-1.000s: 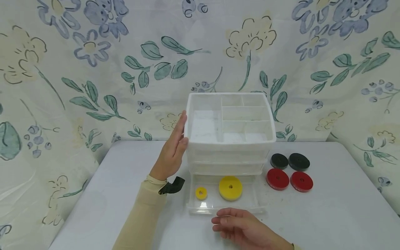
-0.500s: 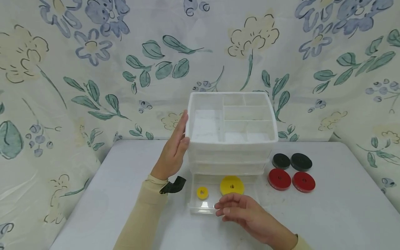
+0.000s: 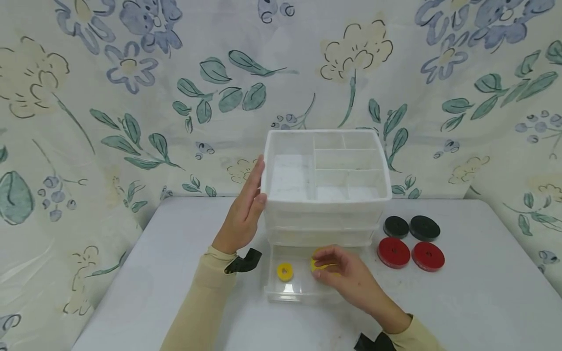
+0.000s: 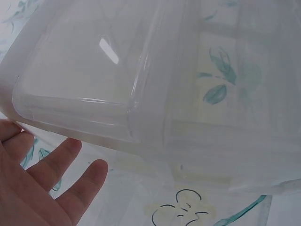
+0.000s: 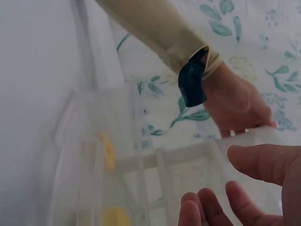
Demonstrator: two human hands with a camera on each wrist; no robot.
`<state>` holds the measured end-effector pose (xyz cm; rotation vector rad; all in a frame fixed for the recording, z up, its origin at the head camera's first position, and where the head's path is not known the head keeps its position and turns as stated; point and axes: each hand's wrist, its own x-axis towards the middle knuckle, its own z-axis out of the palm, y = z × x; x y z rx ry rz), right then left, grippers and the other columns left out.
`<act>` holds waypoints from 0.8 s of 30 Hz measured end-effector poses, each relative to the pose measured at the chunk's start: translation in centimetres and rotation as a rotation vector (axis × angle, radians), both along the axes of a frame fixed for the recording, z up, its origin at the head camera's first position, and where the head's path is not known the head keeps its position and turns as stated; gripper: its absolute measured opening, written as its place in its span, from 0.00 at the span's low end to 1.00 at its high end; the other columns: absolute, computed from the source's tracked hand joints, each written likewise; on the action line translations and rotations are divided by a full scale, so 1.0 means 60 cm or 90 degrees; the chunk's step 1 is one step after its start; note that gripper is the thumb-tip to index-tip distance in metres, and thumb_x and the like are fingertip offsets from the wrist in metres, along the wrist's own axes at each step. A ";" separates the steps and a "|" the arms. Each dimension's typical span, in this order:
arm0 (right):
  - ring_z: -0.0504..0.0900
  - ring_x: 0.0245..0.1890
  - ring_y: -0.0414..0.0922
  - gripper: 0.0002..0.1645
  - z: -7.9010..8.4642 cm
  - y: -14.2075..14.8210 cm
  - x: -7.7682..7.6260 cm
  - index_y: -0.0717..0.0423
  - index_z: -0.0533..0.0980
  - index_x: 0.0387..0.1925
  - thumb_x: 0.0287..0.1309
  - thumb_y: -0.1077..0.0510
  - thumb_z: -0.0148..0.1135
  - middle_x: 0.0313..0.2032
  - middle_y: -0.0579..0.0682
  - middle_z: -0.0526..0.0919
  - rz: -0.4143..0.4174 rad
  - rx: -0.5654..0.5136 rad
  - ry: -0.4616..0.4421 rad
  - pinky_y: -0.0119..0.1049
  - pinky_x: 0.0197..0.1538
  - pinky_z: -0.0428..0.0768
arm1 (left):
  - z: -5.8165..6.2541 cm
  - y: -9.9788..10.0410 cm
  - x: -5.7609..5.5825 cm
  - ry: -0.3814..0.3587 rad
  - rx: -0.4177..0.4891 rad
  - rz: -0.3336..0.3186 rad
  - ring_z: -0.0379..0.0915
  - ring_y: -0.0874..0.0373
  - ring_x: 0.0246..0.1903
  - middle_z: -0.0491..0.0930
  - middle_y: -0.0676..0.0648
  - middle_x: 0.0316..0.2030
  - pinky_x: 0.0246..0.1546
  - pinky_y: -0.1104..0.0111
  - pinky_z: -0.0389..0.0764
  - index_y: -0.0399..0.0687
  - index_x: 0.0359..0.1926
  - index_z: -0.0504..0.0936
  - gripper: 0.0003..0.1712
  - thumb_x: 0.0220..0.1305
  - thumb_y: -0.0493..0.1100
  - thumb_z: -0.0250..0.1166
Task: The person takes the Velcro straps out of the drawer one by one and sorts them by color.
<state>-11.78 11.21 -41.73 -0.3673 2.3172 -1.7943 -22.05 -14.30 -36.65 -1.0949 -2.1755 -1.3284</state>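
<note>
A white organizer with a compartmented top [image 3: 325, 201] stands on the table, its clear bottom drawer [image 3: 281, 296] pulled out. My left hand [image 3: 240, 214] rests against the organizer's left side, fingers extended; in the left wrist view its fingers [image 4: 91, 181] lie by the translucent wall. Inside the drawer are a small yellow ring [image 3: 279, 274] and, to its right, a larger yellow disc [image 3: 314, 264]. Over that disc my right hand [image 3: 351, 280] reaches with thumb and fingers spread, hiding most of it. The right wrist view shows a gap between thumb [image 5: 256, 162] and fingers.
To the right of the organizer lie two black discs [image 3: 396, 226] and two red discs [image 3: 393, 252] on the white table [image 3: 474, 302]. A flower-printed cloth [image 3: 140, 112] hangs behind and at the sides. The organizer's top compartments have low dividers.
My right hand has moved forward from in front of the drawer, over its front edge, to the large yellow disc. The left hand has stayed against the organizer.
</note>
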 end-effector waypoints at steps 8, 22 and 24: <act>0.80 0.52 0.50 0.19 -0.012 0.007 -0.005 0.58 0.78 0.51 0.59 0.59 0.71 0.51 0.51 0.83 -0.030 0.078 0.086 0.43 0.57 0.81 | 0.000 0.001 0.000 0.001 -0.001 0.000 0.39 0.51 0.78 0.39 0.47 0.80 0.75 0.59 0.52 0.47 0.81 0.42 0.36 0.82 0.51 0.42; 0.80 0.53 0.49 0.19 -0.021 0.015 -0.009 0.53 0.80 0.50 0.57 0.58 0.73 0.52 0.46 0.84 -0.051 0.188 0.137 0.50 0.60 0.79 | 0.001 0.000 -0.001 0.000 -0.005 0.007 0.40 0.51 0.78 0.39 0.49 0.80 0.75 0.59 0.52 0.49 0.81 0.42 0.35 0.82 0.52 0.41; 0.80 0.54 0.50 0.20 -0.022 0.016 -0.009 0.52 0.81 0.51 0.57 0.58 0.74 0.53 0.46 0.83 -0.054 0.210 0.139 0.52 0.61 0.78 | 0.001 0.001 -0.001 0.000 -0.006 0.008 0.40 0.51 0.78 0.39 0.50 0.80 0.75 0.58 0.52 0.49 0.81 0.42 0.35 0.82 0.53 0.41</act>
